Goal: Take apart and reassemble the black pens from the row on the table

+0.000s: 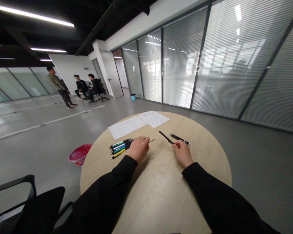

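My left hand (139, 149) rests on the round wooden table (161, 195), fingers curled on a thin dark rod (152, 140), perhaps a pen refill, whose tip points right. Just left of that hand lies a bundle of several retractable pens (120, 148) with green, blue and yellow barrels, their ends hidden by the hand. My right hand (183, 153) pinches the lower end of a black pen (165, 137). Beyond its fingers lie a pair of black pens (180, 139), side by side. Two white printed sheets (127, 127) lie at the far side.
A red plastic bin (79, 154) stands on the floor left of the table, and a black office chair (39, 208) sits at lower left. Several people (80, 87) stand or sit far off by a white wall. Glass partitions with blinds (180, 61) run along the right.
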A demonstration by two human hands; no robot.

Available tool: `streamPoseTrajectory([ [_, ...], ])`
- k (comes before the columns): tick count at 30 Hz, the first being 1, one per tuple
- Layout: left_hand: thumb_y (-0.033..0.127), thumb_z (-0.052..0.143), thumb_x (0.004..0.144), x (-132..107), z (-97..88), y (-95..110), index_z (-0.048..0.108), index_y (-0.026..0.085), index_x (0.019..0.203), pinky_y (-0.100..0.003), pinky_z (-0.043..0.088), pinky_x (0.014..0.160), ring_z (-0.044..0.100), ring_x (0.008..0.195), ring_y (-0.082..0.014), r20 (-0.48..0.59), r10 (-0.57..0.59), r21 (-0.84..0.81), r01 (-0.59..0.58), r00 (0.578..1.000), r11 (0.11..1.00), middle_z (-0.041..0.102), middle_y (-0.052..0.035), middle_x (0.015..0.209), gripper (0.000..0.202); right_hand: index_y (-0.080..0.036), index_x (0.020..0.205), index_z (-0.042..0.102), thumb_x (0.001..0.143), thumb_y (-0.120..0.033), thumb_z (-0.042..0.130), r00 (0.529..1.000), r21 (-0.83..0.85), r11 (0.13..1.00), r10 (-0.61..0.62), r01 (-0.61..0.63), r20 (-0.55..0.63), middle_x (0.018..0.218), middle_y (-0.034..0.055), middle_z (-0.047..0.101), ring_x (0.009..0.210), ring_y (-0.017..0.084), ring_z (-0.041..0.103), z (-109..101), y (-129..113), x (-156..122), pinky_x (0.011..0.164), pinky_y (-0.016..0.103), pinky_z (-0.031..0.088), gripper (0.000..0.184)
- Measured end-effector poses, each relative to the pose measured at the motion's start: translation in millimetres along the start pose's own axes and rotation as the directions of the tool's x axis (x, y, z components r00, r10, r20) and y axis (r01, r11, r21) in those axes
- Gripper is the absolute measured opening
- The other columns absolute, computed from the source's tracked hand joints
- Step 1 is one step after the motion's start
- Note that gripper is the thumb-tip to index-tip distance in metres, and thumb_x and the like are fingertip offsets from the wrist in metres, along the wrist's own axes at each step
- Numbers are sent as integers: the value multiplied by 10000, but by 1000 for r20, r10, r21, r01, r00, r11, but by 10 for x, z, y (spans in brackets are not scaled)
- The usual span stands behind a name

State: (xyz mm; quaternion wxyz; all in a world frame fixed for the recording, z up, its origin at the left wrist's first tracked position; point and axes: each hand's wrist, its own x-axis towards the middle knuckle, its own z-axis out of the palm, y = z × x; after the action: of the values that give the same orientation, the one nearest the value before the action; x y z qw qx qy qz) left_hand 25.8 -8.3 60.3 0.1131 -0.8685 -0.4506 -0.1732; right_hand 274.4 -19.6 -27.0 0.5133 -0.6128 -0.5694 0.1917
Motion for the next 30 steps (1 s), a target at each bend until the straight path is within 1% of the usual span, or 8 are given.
streamPoseTrajectory([
  [3, 98, 461, 837, -82, 23, -120, 574, 203, 818, -328, 399, 688, 527, 734, -217, -29, -44, -61, 43, 999, 997, 566, -58, 748, 156, -179, 864, 640, 814, -336, 534, 999, 78, 997, -10, 6, 39, 841, 79, 713, 782, 223, 651, 32, 28, 3, 761, 347, 493, 195],
  [8, 135, 428, 885, -210, 122, -279, 574, 203, 871, -324, 431, 762, 547, 801, -204, -133, -97, -194, 70, 986, 979, 589, -55, 820, 162, -180, 876, 640, 818, -342, 544, 996, 165, 986, -31, 16, 86, 861, 81, 719, 796, 221, 660, 50, 43, 6, 771, 344, 501, 197],
  [12, 168, 443, 891, -259, 192, -334, 572, 196, 873, -324, 454, 761, 562, 788, -195, -182, -178, -314, 114, 967, 943, 593, -47, 822, 133, -179, 867, 646, 830, -342, 529, 992, 139, 989, -60, 44, 114, 841, 67, 712, 777, 212, 650, 28, 31, 3, 771, 337, 493, 204],
  [16, 176, 461, 881, -273, 215, -350, 572, 193, 860, -326, 463, 746, 571, 772, -196, -181, -249, -332, 179, 951, 926, 589, -39, 797, 114, -181, 850, 644, 837, -347, 517, 987, 111, 992, -73, 57, 144, 832, 61, 706, 771, 210, 640, -3, -13, -7, 761, 329, 483, 209],
  [18, 179, 464, 879, -276, 219, -355, 571, 191, 852, -329, 464, 744, 573, 777, -201, -178, -251, -320, 185, 952, 929, 589, -41, 792, 110, -185, 831, 637, 838, -345, 513, 985, 113, 991, -88, 72, 149, 820, 57, 700, 764, 208, 635, -14, -38, -15, 749, 323, 478, 203],
  [21, 177, 467, 878, -279, 235, -364, 568, 189, 850, -334, 464, 746, 569, 776, -203, -180, -229, -315, 164, 957, 935, 593, -45, 796, 105, -188, 822, 632, 836, -341, 513, 984, 128, 988, -100, 81, 145, 805, 51, 693, 748, 206, 628, -14, -49, -20, 735, 319, 475, 195],
  [26, 176, 476, 873, -278, 272, -371, 567, 186, 850, -334, 464, 721, 566, 766, -206, -204, -220, -316, 148, 954, 937, 590, -46, 789, 95, -194, 866, 644, 832, -346, 525, 985, 168, 982, -107, 84, 132, 814, 50, 694, 756, 213, 630, 21, 5, -4, 736, 328, 484, 196],
  [30, 164, 476, 874, -280, 281, -370, 566, 187, 850, -331, 461, 718, 563, 768, -203, -204, -195, -303, 128, 959, 944, 591, -46, 797, 95, -202, 850, 636, 833, -337, 528, 985, 170, 981, -112, 89, 134, 800, 42, 687, 740, 211, 628, 25, 18, 3, 721, 326, 479, 173],
])
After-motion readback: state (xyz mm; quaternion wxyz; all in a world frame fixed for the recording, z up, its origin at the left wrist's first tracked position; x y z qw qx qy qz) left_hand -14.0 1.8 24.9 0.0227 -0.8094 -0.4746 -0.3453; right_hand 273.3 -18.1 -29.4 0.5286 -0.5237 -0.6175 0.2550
